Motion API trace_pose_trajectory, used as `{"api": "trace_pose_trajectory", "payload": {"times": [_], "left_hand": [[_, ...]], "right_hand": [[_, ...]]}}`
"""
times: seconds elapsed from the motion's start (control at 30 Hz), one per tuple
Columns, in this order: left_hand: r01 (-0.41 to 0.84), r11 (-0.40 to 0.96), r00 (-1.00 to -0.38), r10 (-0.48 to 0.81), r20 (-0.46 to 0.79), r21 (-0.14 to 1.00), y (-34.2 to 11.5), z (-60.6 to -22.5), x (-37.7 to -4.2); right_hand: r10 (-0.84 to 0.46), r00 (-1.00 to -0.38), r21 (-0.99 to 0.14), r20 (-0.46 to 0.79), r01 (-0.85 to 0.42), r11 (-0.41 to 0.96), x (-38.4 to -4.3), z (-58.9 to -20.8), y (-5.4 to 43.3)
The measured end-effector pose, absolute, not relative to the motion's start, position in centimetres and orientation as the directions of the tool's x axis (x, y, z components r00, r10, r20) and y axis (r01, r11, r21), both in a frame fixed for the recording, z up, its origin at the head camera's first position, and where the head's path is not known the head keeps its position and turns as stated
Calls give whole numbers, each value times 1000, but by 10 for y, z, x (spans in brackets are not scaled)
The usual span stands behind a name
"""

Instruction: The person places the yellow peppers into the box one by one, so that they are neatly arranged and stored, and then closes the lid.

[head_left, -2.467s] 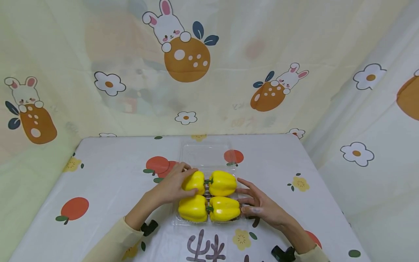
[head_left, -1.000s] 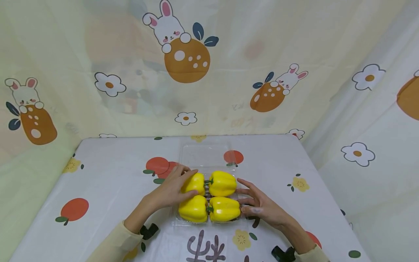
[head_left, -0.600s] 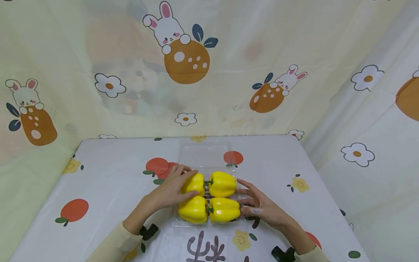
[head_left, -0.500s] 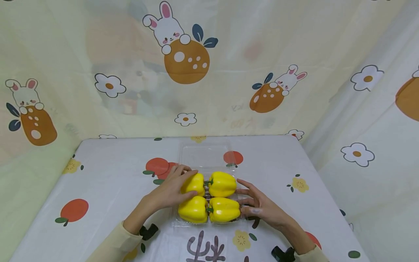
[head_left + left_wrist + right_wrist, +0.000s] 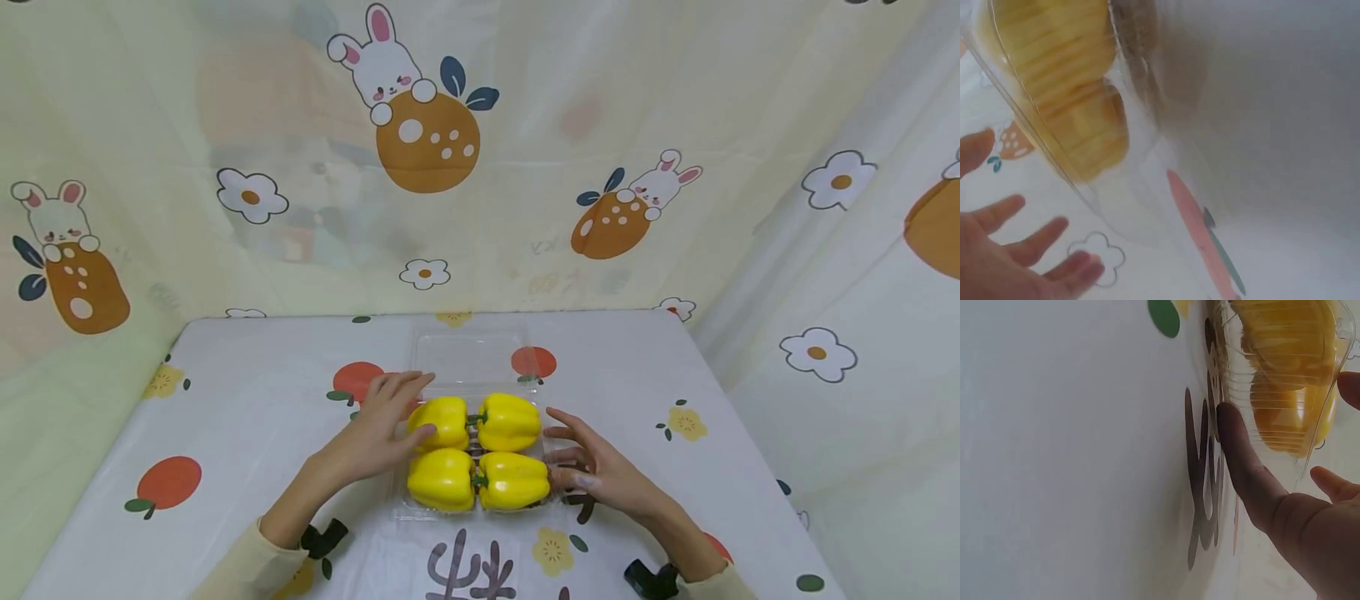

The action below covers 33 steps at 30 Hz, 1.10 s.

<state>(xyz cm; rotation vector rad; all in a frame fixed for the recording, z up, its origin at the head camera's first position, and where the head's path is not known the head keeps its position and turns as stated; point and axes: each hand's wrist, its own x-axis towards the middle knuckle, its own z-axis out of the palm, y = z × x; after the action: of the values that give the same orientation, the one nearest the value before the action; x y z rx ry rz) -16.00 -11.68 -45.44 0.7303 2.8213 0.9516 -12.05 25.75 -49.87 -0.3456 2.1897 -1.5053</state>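
Observation:
Several yellow bell peppers sit stem to stem in a clear plastic clamshell box (image 5: 1241, 375); among them are the back left pepper (image 5: 442, 422), back right pepper (image 5: 508, 422), front left pepper (image 5: 441, 480) and front right pepper (image 5: 513, 481). The box's lid (image 5: 471, 354) lies folded open toward the back. My left hand (image 5: 378, 425) hovers at the left side by the back left pepper, fingers spread and holding nothing. At the box's right side is my right hand (image 5: 600, 467), fingers loosely bent. Its thumb (image 5: 1241, 440) appears to touch the box wall.
A patterned white cloth (image 5: 247, 417) covers the table. Patterned curtains (image 5: 525, 208) hang behind and at both sides. Black wrist cameras, such as the left one (image 5: 324, 539), are strapped near both sleeves.
My left hand has let go of the back left pepper and drawn back to the left, its fingers spreading. The right hand has barely moved, and the peppers stay in the box.

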Motion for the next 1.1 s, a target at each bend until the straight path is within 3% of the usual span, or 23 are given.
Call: {"api": "trace_pose_trajectory", "payload": {"times": [0.33, 0.6, 0.77, 1.1], "left_hand": [[356, 795, -933, 333, 137, 491, -142, -463, -160], [282, 881, -959, 253, 125, 380, -160, -471, -157], [259, 898, -966, 240, 95, 355, -172, -475, -152], [251, 908, -968, 236, 86, 336, -185, -479, -151]], "right_hand": [[-302, -936, -845, -179, -11, 535, -120, -492, 257], [-291, -956, -779, -40, -152, 608, -124, -491, 263], [-293, -955, -629, 47, -256, 734, -128, -495, 268], [-320, -943, -327, 93, -333, 885, -134, -494, 274]]}}
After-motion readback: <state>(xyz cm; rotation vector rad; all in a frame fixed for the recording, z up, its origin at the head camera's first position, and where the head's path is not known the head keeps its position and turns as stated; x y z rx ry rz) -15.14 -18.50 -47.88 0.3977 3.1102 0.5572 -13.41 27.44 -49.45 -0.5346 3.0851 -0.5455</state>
